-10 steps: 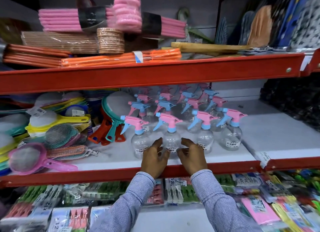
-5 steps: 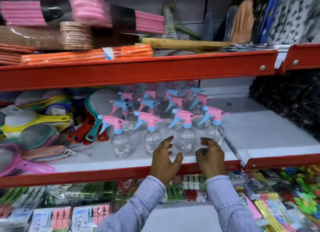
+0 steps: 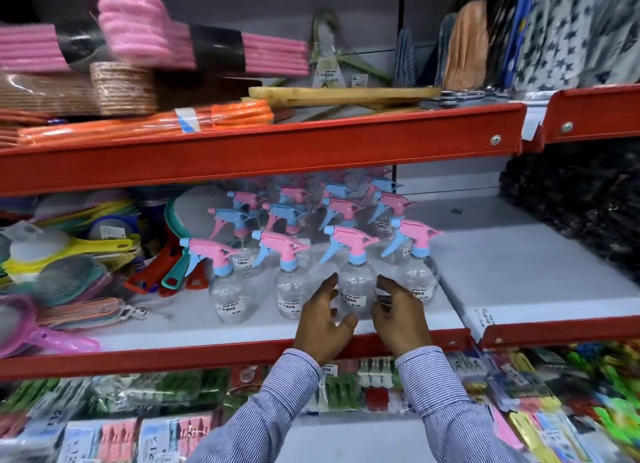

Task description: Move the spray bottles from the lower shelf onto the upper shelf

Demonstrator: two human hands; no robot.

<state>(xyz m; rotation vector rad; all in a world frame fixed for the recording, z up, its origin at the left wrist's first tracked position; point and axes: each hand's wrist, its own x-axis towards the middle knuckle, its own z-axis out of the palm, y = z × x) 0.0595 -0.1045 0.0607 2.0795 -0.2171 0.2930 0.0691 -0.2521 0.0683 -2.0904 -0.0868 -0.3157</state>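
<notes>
Red shop shelving. Left hand and right hand at lower shelf front edge, both open, fingers apart, flanking upright clear bottle, no grip yet. More bottles behind it. Upper shelf above, crowded.

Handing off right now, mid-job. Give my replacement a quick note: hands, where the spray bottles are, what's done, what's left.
Left hand: open, cupped just left of the third front-row bottle, no firm grip visible.
Right hand: open, cupped on that bottle's right side.
Spray bottles: all in view stand clustered on the lower shelf, four in the front row.
Upper shelf: crowded with bundled goods; no spray bottle visible there.
Done: nothing moved, by the look of it.
Left: grip this bottle, lift it up, then the rest.
</notes>
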